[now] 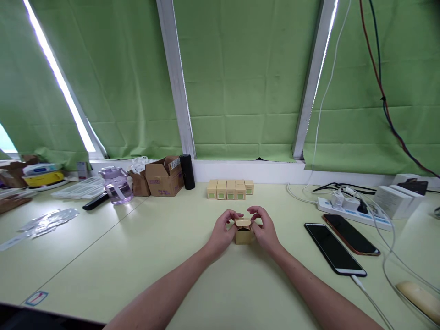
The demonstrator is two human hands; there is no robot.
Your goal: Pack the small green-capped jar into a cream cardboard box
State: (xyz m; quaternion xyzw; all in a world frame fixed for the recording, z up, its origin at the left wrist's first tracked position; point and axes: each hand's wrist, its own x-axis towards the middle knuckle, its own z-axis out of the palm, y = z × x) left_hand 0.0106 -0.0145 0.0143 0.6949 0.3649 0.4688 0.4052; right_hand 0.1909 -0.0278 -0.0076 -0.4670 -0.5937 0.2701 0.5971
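A small tan cardboard box [243, 237] stands on the table in front of me, its top flap raised and a dark gap showing below it. My left hand [224, 229] grips the box's left side, thumb low and fingers curled near the flap. On the opposite side, my right hand [264, 228] holds the box in the same way, its index finger arched above the flap. What lies inside the box is too dark to make out. Farther back, several similar small boxes [222, 190] with pale green labels stand in a row.
At right lie two phones [335, 250], a power strip [354, 213] with plugs, loose cables and a computer mouse [417, 298]. To the left are a purple water jug [117, 185], an open carton [165, 178], a black cylinder [187, 172] and clear plastic bags [51, 222].
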